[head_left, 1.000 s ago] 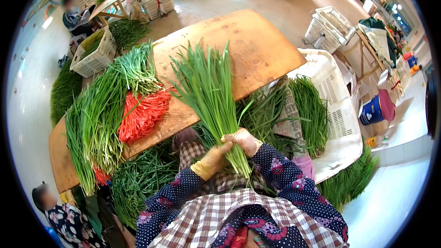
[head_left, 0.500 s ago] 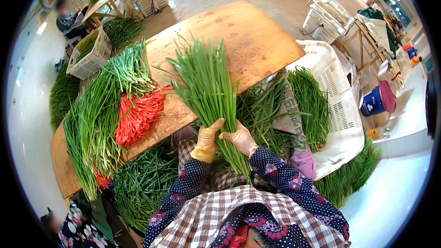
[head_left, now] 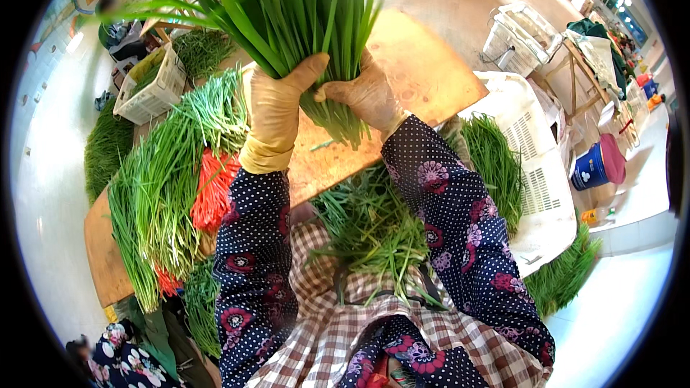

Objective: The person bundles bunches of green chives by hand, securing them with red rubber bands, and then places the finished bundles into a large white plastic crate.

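A thick bunch of garlic chives (head_left: 295,11) is raised in front of me above the wooden board (head_left: 424,65). My gloved left hand (head_left: 277,104) wraps its left side. My right hand (head_left: 365,97), also gloved, grips the other side, the thumbs close together. The leaves fan up and outward, and the cut ends stick out below my hands. To the left on the board, a heap of chives (head_left: 158,194) lies beside a bundle of red ties (head_left: 215,190). Loose leaves (head_left: 381,223) cover my lap.
At my right stands a white crate (head_left: 543,179) with chives (head_left: 492,165) inside. Another crate (head_left: 154,93) is at the far left. A blue bucket (head_left: 593,165) stands on the right. A person's flowered sleeve (head_left: 122,352) shows at lower left.
Both hands have lifted the bunch up and forward from above my lap to over the board, closer to the view. Loose leaves now show on my lap.
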